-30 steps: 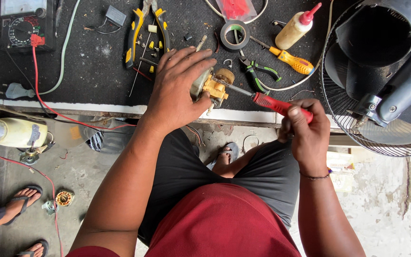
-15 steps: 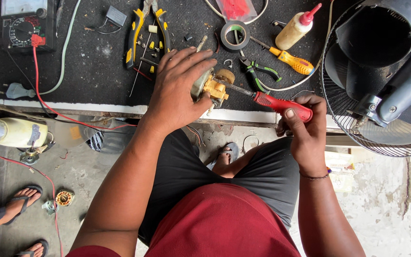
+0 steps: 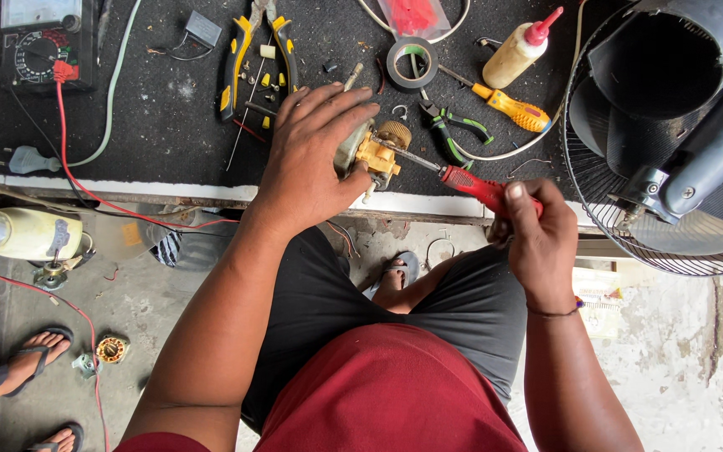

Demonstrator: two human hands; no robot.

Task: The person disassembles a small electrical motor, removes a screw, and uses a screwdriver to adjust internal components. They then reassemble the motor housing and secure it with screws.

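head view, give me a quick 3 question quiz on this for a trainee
1. True or false: the left hand rests on the small yellow motor part at the bench edge.
2. Which tool does the right hand grip?
A. the yellow-handled pliers
B. the red-handled screwdriver
C. the roll of tape
3. Fill in: the screwdriver's tip points at the ____ part.

Key
1. True
2. B
3. Yellow motor part; the exact contact point is too small to tell.
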